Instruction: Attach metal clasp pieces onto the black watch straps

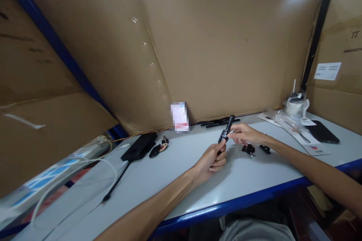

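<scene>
My left hand (213,158) is closed around the lower end of a black rod-shaped tool (230,121) with a small shiny metal part near its middle. The tool tilts up and to the right above the table; its exact kind is too small to tell. My right hand (245,134) comes in from the right, thumb and index finger pinched at the tool's metal part, the other fingers curled below. Just under the right hand lie a small black part (249,150) with a metal piece and another small black part (265,149).
On the grey table (169,180), a black box-shaped device (140,147) with a cable and keys (160,147) lie left. Behind are a blurred upright card (180,117) and black strips (216,122). A phone (324,131), plastic packaging (288,120) and a white container (295,105) stand right. Cardboard (226,45) walls the back.
</scene>
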The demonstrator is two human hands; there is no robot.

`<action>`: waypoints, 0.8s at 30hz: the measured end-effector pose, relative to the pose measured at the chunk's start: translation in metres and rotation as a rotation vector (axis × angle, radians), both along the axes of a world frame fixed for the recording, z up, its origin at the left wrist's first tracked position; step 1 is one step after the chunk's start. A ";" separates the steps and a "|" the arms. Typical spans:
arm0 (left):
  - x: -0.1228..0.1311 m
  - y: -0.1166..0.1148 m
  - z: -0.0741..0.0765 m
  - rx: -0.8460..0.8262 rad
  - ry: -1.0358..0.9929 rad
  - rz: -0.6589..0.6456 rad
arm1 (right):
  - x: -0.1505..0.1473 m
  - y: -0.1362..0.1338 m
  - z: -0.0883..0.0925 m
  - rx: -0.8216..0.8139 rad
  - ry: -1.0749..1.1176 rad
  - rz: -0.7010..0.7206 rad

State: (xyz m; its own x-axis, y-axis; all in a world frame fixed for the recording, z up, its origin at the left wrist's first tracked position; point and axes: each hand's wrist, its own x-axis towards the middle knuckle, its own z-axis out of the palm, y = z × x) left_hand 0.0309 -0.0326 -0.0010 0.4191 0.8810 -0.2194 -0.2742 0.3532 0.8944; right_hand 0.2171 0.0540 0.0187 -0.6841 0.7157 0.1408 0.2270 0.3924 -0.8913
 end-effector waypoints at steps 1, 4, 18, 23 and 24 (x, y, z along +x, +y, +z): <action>0.000 0.000 -0.001 0.001 0.013 0.013 | 0.002 -0.001 0.004 0.105 -0.055 -0.045; 0.001 0.000 -0.005 -0.005 0.050 0.041 | 0.007 -0.006 0.013 0.364 -0.077 -0.163; 0.007 -0.001 -0.012 0.041 0.122 0.067 | 0.007 -0.010 0.012 0.591 -0.126 0.046; 0.007 -0.002 -0.011 0.048 0.125 0.064 | 0.005 -0.013 0.013 0.650 -0.141 0.040; 0.008 -0.002 -0.011 0.042 0.129 0.065 | 0.006 -0.013 0.013 0.657 -0.148 0.050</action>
State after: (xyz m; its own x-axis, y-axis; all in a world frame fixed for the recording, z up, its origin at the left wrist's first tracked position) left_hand 0.0384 -0.0346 -0.0119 0.3319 0.9149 -0.2298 -0.1774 0.2998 0.9374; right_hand 0.2227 0.0409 0.0319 -0.7595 0.4808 0.4382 0.2960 0.8553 -0.4252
